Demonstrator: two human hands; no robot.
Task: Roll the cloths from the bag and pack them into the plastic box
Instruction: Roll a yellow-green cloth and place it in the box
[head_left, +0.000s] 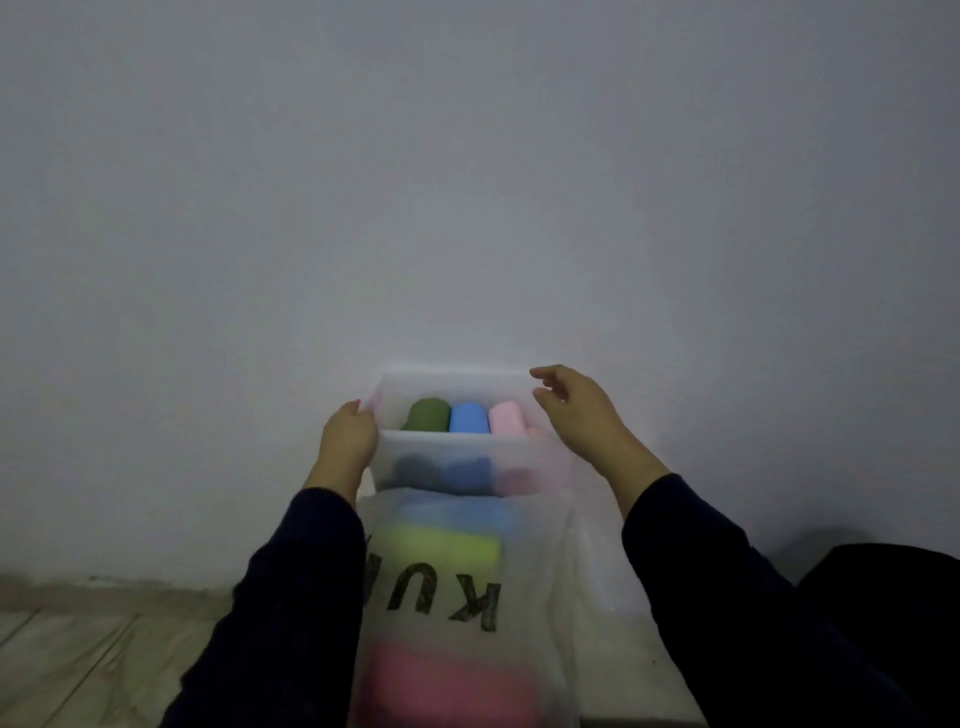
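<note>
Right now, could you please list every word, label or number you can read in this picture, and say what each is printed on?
"KU": large dark letters, upside down to the camera, on the translucent white bag. The left sleeve covers whatever follows the U, so the whole word cannot be told.
No other writing shows, and none on the plastic box.

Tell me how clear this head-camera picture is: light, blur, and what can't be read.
Head view: dim, even light with a grey cast and darker corners; the plastic box and its rolled cloths look soft; the bag near the lens is blurred, its lettering cut off by the left sleeve; colours inside show only as hazy patches.
</note>
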